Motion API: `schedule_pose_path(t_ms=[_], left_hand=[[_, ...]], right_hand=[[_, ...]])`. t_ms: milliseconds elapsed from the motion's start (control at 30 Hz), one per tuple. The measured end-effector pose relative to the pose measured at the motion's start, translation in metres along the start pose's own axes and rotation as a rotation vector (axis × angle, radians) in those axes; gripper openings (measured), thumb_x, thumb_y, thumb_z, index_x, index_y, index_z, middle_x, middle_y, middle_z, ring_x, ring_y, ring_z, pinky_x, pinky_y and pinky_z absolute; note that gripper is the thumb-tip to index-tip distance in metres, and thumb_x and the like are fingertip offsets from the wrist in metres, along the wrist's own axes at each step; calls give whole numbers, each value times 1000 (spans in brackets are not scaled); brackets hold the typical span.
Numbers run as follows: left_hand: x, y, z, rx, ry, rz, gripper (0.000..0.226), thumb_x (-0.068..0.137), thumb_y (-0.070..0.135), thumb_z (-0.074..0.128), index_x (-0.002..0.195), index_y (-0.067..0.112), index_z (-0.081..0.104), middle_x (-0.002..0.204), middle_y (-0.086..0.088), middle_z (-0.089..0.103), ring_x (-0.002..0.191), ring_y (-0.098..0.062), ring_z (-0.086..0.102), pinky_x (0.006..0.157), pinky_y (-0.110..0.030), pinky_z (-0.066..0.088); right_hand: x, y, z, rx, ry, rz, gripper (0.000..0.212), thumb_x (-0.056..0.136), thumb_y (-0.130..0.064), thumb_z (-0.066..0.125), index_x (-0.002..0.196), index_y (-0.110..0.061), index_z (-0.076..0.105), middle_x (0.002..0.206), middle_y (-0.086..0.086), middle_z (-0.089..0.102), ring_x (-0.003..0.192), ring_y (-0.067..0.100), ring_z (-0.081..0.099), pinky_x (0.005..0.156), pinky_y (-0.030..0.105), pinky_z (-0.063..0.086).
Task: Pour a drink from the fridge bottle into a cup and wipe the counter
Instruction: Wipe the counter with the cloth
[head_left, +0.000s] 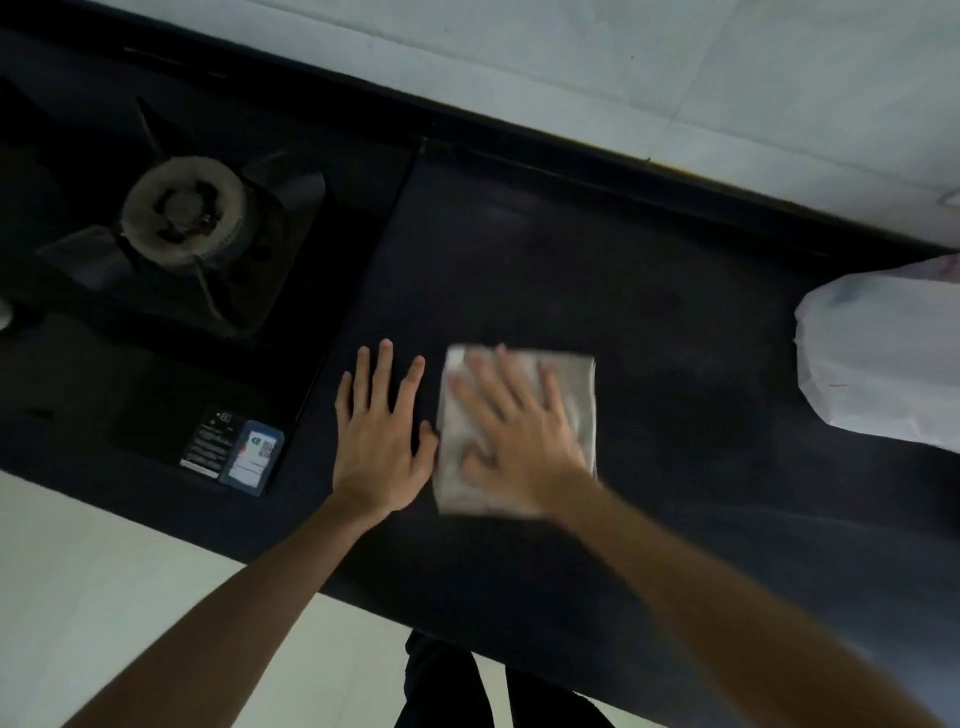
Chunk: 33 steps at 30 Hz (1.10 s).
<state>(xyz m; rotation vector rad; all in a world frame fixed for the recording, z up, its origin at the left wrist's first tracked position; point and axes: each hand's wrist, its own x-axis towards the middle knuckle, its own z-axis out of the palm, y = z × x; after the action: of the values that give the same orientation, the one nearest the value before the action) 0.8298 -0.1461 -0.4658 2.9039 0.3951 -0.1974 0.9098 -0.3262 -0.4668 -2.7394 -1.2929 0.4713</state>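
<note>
Right hand (511, 441): flat, fingers straight and spread, palm down on the cloth (571, 384). The hand is motion-blurred and grips nothing.
Left hand (382, 441): flat on the bare table (623, 291) just left of the cloth, fingers splayed wide, holding nothing.
Cloth: pale grey-white, folded to a rough rectangle, lying flat near the table's front edge. It looks soft; the weave is too blurred to make out.
Labels: two stickers (254, 457) on the stove's (311, 156) front right corner, one black with white print, one blue with a white panel. The text is too small to read.
Table: dark, matte, smooth, running diagonally across the view.
Stove: black, sunk into the table at left. It has a round burner (182, 210) with a pale worn ring and black pan supports.
Bag (878, 358): white, crinkled plastic, on the table at the far right.
Wall (623, 62): pale tiles behind the table.
Floor (104, 561): light, with dark trouser legs (447, 686) at the bottom edge.
</note>
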Motion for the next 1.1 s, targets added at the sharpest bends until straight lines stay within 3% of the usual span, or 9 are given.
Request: schedule_pose_path(t_ms=[200, 467, 667, 1100], left_hand=[[1, 2, 1, -12, 26, -7, 71, 85, 39, 39, 154, 19, 31, 166, -15, 13, 154, -34, 5, 122, -54, 14], [-1, 0, 3, 18, 24, -5, 72, 85, 39, 39, 154, 19, 30, 166, -15, 11, 154, -34, 4, 123, -53, 11], [1, 2, 2, 25, 14, -8, 74, 84, 39, 39, 154, 18, 30, 166, -16, 11, 154, -34, 3, 123, -54, 13], [3, -1, 3, 3, 2, -34, 74, 82, 41, 46, 153, 24, 33, 167, -10, 13, 155, -28, 3, 122, -53, 17]], right_hand=[[149, 76, -55, 4, 77, 206, 76, 90, -55, 25, 158, -28, 5, 167, 0, -3, 153, 26, -8, 119, 62, 1], [153, 72, -50, -14, 140, 222, 71, 94, -52, 18, 158, -27, 2, 167, 2, -3, 152, 27, -8, 119, 60, -3], [147, 29, -36, -6, 119, 239, 75, 92, -54, 17, 158, -22, 2, 166, 6, -7, 151, 31, -13, 116, 66, -5], [252, 29, -67, 55, 146, 269, 77, 92, -55, 17, 159, -21, 3, 167, 4, -3, 152, 30, -11, 115, 68, -6]])
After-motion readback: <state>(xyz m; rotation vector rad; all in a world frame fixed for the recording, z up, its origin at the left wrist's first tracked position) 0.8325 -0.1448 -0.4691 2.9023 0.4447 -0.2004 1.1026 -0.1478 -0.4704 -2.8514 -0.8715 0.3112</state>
